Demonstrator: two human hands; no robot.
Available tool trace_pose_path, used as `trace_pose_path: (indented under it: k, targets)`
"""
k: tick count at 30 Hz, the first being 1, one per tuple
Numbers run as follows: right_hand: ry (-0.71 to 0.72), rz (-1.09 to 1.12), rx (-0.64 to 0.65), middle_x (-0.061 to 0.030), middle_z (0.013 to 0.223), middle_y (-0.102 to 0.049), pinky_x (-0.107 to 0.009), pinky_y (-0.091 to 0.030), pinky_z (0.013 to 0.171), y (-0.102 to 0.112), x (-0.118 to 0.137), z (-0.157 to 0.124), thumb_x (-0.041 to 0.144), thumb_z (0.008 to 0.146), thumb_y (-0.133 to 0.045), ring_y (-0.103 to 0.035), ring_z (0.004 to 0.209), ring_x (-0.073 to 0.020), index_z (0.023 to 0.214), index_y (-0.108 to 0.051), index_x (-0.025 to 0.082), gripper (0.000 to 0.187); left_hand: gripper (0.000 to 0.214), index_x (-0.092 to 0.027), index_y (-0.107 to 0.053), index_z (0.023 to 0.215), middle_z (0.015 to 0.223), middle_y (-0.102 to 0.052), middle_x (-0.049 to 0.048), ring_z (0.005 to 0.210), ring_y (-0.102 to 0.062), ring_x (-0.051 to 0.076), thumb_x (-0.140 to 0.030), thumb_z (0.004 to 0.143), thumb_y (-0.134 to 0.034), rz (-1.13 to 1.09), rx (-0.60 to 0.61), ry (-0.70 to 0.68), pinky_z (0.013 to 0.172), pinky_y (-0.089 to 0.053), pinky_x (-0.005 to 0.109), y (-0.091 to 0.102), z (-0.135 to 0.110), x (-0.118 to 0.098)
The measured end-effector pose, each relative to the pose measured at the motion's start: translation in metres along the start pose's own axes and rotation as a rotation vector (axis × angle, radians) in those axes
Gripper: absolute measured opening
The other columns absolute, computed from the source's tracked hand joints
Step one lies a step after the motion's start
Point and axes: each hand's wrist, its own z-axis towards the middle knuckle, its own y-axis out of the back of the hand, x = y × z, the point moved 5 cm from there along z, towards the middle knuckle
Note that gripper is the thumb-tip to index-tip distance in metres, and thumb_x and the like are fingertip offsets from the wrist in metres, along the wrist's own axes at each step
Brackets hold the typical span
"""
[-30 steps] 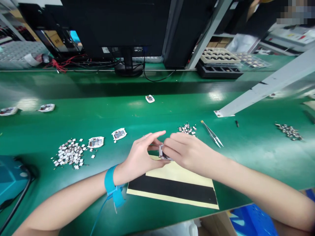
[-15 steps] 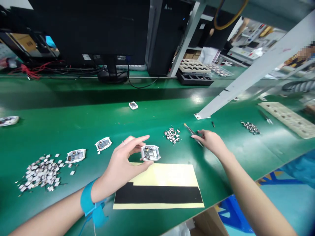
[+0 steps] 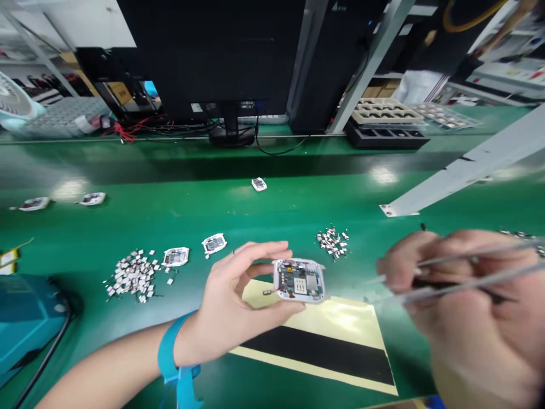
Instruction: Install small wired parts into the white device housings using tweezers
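My left hand (image 3: 227,309) grips a white smartwatch case (image 3: 321,282) by its side, thumb below and fingers above. Its inside faces me, with a circuit board and a metal slot showing; a small round part on a short lead juts from its lower left. My right hand (image 3: 477,318), large and smeared by motion, is closed on metal tweezers (image 3: 522,274). Their tips point left, apart from the case. Beneath the case lies a yellow sheet (image 3: 361,321) with a black band. A small-part pile (image 3: 332,244) sits behind the case.
Another part pile (image 3: 133,276) lies to the left, beside two open watch cases (image 3: 176,257). More cases lie farther back, including one small case (image 3: 259,184). A teal machine (image 3: 29,324) stands at left front. A slanted white post (image 3: 460,165) and a monitor (image 3: 213,51) rise behind.
The right hand with the tweezers has come up from the table towards me, nearer the camera. My left hand has brought the case closer. The view has swung left.
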Motion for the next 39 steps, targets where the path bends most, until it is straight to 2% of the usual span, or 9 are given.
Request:
trace_pose_path:
  k: [2, 4, 8, 14, 19, 24, 29, 35, 39]
  targets:
    - [0.066, 0.105, 0.133, 0.0006, 0.078, -0.054, -0.02, -0.044, 0.056, -0.026, 0.007, 0.0, 0.019, 0.081, -0.052, -0.053, 0.072, -0.0109, 0.103, -0.044, 0.025, 0.024, 0.059, -0.027, -0.051, 0.112, 0.099, -0.059, 0.001, 0.094, -0.059, 0.013, -0.011, 0.06, -0.073, 0.029, -0.004, -0.018, 0.081, -0.051, 0.017, 0.001, -0.004, -0.005]
    - [0.051, 0.137, 0.234, 0.0001, 0.082, -0.055, -0.02, -0.047, 0.064, -0.038, 0.005, -0.001, 0.018, 0.081, -0.052, -0.053, 0.077, -0.0102, 0.099, -0.048, 0.024, 0.019, 0.06, -0.026, -0.051, 0.112, 0.097, -0.061, 0.002, 0.09, -0.06, 0.015, -0.013, 0.059, -0.074, 0.088, -0.015, -0.056, 0.078, -0.052, 0.02, 0.002, -0.006, -0.009]
    - [-0.073, -0.036, 0.318, -0.0018, 0.093, -0.058, -0.02, -0.049, 0.067, -0.036, -0.002, 0.001, 0.024, 0.081, -0.053, -0.054, 0.088, -0.0129, 0.092, -0.056, 0.025, 0.012, 0.059, -0.024, -0.051, 0.111, 0.095, -0.062, 0.0038, 0.085, -0.061, 0.017, -0.015, 0.058, -0.075, 0.18, -0.065, -0.145, 0.074, -0.053, 0.025, 0.006, -0.007, -0.016]
    - [-0.089, 0.009, 0.244, -0.0014, 0.092, -0.064, -0.023, -0.054, 0.066, -0.031, 0.005, 0.0, 0.019, 0.073, -0.063, -0.06, 0.087, -0.0167, 0.097, -0.059, 0.029, 0.026, 0.064, -0.022, -0.049, 0.115, 0.095, -0.063, 0.0031, 0.084, -0.061, 0.016, -0.017, 0.057, -0.076, 0.169, -0.074, -0.198, 0.072, -0.054, 0.024, 0.009, -0.008, -0.023]
    - [-0.119, 0.118, 0.325, -0.0011, 0.096, -0.065, -0.029, -0.055, 0.075, -0.036, 0.003, -0.003, 0.017, 0.077, -0.058, -0.061, 0.092, -0.0187, 0.1, -0.059, 0.029, 0.026, 0.069, -0.026, -0.047, 0.117, 0.1, -0.062, 0.0015, 0.086, -0.06, 0.017, -0.015, 0.056, -0.077, 0.126, -0.083, -0.257, 0.071, -0.054, 0.026, 0.01, -0.01, -0.023]
    - [-0.071, 0.074, 0.347, 0.0, 0.104, -0.063, -0.03, -0.055, 0.075, -0.036, 0.003, -0.005, 0.006, 0.075, -0.056, -0.06, 0.095, -0.019, 0.103, -0.058, 0.03, 0.037, 0.067, -0.029, -0.049, 0.116, 0.098, -0.063, 0.0003, 0.083, -0.057, 0.016, -0.015, 0.056, -0.077, 0.108, -0.063, -0.258, 0.067, -0.053, 0.026, 0.009, -0.01, -0.024]
    - [-0.11, 0.077, 0.344, 0.0005, 0.101, -0.064, -0.03, -0.056, 0.073, -0.036, 0.002, -0.006, 0.008, 0.071, -0.062, -0.061, 0.093, -0.0184, 0.103, -0.056, 0.03, 0.039, 0.062, -0.03, -0.05, 0.114, 0.097, -0.064, 0.0006, 0.084, -0.057, 0.017, -0.016, 0.059, -0.076, 0.117, -0.044, -0.234, 0.066, -0.053, 0.026, 0.009, -0.01, -0.028]
    - [-0.055, 0.13, 0.285, -0.0011, 0.098, -0.065, -0.029, -0.056, 0.07, -0.041, 0.004, -0.005, 0.014, 0.08, -0.051, -0.061, 0.091, -0.018, 0.1, -0.059, 0.027, 0.025, 0.062, -0.028, -0.053, 0.109, 0.097, -0.063, 0.0006, 0.082, -0.057, 0.015, -0.013, 0.055, -0.078, 0.134, -0.102, -0.233, 0.069, -0.052, 0.026, 0.011, -0.008, -0.027]
    - [-0.037, 0.097, 0.248, 0.0013, 0.103, -0.063, -0.027, -0.055, 0.075, -0.044, -0.001, -0.008, 0.012, 0.078, -0.055, -0.06, 0.095, -0.016, 0.104, -0.056, 0.029, 0.031, 0.053, -0.024, -0.055, 0.104, 0.093, -0.062, 0.0019, 0.085, -0.059, 0.016, -0.012, 0.056, -0.076, 0.157, -0.105, -0.254, 0.07, -0.054, 0.027, 0.011, -0.006, -0.029]
